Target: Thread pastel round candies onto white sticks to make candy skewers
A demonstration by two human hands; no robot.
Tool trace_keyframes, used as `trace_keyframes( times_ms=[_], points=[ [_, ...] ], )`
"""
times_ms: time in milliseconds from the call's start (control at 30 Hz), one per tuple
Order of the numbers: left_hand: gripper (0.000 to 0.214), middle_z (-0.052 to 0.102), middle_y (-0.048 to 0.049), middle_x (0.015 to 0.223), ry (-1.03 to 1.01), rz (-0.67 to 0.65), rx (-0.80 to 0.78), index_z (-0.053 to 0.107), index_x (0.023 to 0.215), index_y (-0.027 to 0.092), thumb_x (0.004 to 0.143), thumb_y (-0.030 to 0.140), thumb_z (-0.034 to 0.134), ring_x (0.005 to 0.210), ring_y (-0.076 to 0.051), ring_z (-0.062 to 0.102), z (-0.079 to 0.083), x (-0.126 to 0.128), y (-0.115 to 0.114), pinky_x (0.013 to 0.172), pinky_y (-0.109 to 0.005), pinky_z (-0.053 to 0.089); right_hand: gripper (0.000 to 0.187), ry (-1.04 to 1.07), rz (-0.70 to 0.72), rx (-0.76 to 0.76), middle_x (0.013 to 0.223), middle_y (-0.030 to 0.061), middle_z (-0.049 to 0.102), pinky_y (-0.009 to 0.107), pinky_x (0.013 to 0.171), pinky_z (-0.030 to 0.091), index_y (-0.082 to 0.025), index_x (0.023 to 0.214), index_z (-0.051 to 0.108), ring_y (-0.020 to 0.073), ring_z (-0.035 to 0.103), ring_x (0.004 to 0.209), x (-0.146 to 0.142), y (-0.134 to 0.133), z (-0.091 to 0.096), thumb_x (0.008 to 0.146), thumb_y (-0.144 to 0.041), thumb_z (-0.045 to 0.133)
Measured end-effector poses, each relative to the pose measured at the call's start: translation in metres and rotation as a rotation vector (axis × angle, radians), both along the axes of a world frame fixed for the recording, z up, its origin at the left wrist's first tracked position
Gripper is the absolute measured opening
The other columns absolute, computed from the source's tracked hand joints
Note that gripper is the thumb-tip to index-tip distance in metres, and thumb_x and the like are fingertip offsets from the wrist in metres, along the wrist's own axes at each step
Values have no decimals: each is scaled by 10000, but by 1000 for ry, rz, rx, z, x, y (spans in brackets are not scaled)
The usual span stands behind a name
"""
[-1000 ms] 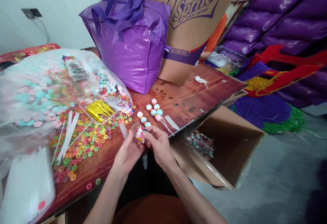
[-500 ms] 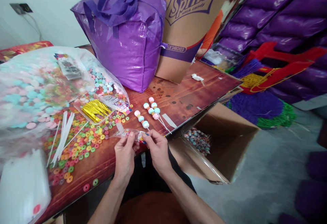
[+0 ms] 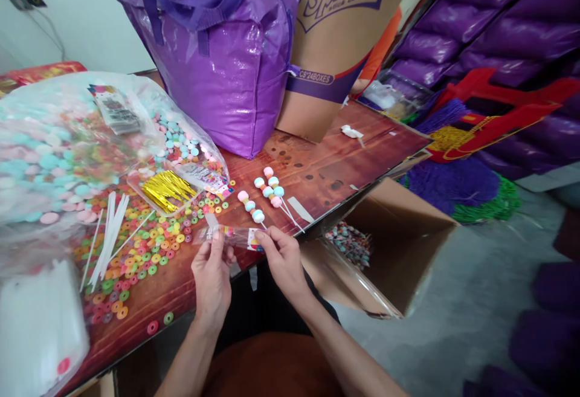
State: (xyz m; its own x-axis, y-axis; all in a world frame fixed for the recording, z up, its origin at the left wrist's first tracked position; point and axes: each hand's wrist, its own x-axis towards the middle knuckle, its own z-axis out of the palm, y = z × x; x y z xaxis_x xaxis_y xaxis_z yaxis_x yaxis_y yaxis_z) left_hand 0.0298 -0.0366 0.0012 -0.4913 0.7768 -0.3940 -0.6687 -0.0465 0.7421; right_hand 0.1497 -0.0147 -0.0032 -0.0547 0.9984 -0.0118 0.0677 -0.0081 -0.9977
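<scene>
Clear plastic packet [image 3: 238, 237], pinching fingers [image 3: 272, 249], rounded candies [image 3: 257, 216]

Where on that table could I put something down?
Bare table shows between the candy sticks, the Sprite carton and the white scrap; a smaller patch lies between the candy sticks and the handled purple bag. The left side is crowded: candy rings, white sticks, gold strips. The left hand and right hand hold a clear wrapper.

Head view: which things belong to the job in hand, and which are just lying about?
Likely part of the job:
printed clear wrapper, held by left hand and right hand
candy skewers
gold strips
white sticks
ring candies

Apparently just lying about:
purple bag
crumpled white scrap
</scene>
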Motion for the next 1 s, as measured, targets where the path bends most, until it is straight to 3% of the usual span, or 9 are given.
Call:
trace_keyframes(
  times_ms=[133, 200, 300, 400, 467, 567, 767, 867, 1000],
  points=[
    [357, 612, 53, 688, -51, -13, -5, 663, 740, 135, 538, 248, 934, 504, -30, 491, 0, -8, 3, 470, -162, 408, 433, -105, 49, 27, 590, -53, 372, 247, 556, 293, -203, 602, 410, 108, 362, 577, 7, 6, -1, 956, -425, 522],
    [364, 617, 53, 682, -76, 41, -15, 651, 725, 133, 524, 229, 939, 489, -26, 477, -2, -13, 6, 451, -158, 394, 409, -181, -16, 73, 606, -43, 454, 250, 589, 334, -199, 641, 484, 119, 430, 592, 12, 10, -2, 989, -413, 469],
    [375, 628, 49, 684, -105, 134, -59, 658, 749, 131, 523, 227, 941, 490, -26, 488, -3, -21, 11, 447, -149, 400, 289, -464, -149, 227, 762, 7, 605, 272, 703, 394, -196, 766, 581, 157, 539, 712, 18, 17, -10, 983, -362, 489],
    [331, 632, 41, 697, -155, 161, -91, 660, 790, 135, 592, 213, 914, 497, -31, 504, -3, -28, 15, 450, -146, 413, 146, -812, -112, 341, 863, 59, 653, 297, 736, 406, -198, 852, 624, 198, 573, 790, 18, 21, -23, 937, -300, 563],
    [259, 626, 32, 693, -180, 155, -110, 651, 797, 135, 673, 199, 870, 497, -37, 508, -2, -32, 16, 444, -147, 417, 149, -911, -85, 350, 821, 74, 656, 305, 734, 411, -195, 841, 633, 209, 584, 779, 17, 21, -30, 943, -236, 532],
    [173, 619, 26, 687, -192, 167, -123, 636, 797, 135, 770, 184, 799, 495, -38, 513, -1, -35, 17, 444, -144, 424, 214, -766, -137, 326, 811, 73, 665, 311, 756, 430, -188, 825, 639, 204, 605, 774, 17, 20, -32, 959, -201, 472],
    [131, 643, 19, 709, -170, 208, -99, 637, 830, 147, 845, 228, 739, 541, -44, 559, -5, -38, 22, 517, -154, 474, 181, -221, -142, 161, 767, 11, 660, 283, 684, 471, -202, 829, 674, 176, 602, 718, 40, -1, -9, 927, -304, 562],
    [109, 684, 1, 759, -144, 237, -68, 649, 835, 156, 865, 236, 715, 652, -79, 641, -6, -36, 25, 620, -197, 527, 148, -174, -126, 159, 765, 12, 660, 283, 679, 473, -202, 828, 693, 175, 608, 720, 50, -16, -1, 909, -293, 609],
    [82, 716, -24, 801, -149, 227, -45, 662, 840, 152, 900, 208, 664, 754, -109, 684, -6, -32, 26, 741, -249, 552, 127, -219, -86, 301, 790, 24, 656, 287, 665, 473, -213, 850, 686, 168, 610, 725, 55, -28, 0, 934, -225, 591]
  ],
)
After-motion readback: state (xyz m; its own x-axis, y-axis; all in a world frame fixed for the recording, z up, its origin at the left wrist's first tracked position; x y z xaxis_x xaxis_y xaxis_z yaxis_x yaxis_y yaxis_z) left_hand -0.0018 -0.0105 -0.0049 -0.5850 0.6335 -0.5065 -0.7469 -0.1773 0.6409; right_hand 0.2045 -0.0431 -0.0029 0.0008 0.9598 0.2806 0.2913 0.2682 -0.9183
